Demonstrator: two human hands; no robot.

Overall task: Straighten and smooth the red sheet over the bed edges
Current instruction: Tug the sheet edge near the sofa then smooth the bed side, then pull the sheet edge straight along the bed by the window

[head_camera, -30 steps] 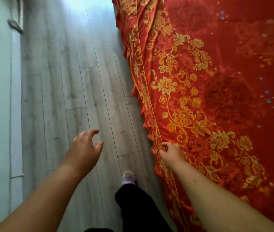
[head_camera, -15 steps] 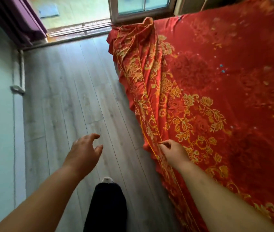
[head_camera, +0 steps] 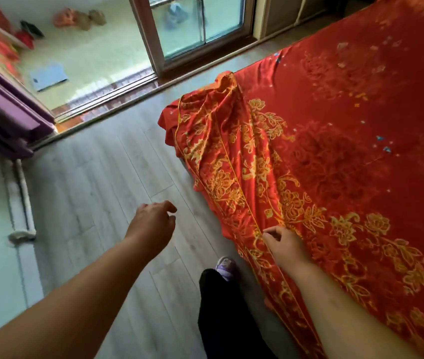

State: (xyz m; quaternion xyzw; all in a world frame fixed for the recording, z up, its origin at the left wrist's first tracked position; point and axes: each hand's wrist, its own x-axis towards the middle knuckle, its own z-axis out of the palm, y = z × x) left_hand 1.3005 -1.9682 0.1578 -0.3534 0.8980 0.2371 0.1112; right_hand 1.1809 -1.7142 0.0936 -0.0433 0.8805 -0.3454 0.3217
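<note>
The red sheet with gold flowers covers the bed on the right. Its left border hangs over the bed's side in folds, and it is bunched up at the far corner. My right hand lies on the sheet's edge near the gold piping, its fingers curled and pinching the cloth. My left hand hovers over the floor to the left of the bed with loose fingers and holds nothing.
Grey wood floor runs between the bed and a pale wall on the left with a white pipe. A glass sliding door and purple curtain stand beyond. My dark trouser leg and purple slipper are beside the bed.
The view has lifted and swung toward the door, bringing the sheet's far corner into sight. My right hand stays on the sheet's edge; my left hand has drifted slightly toward the bed.
</note>
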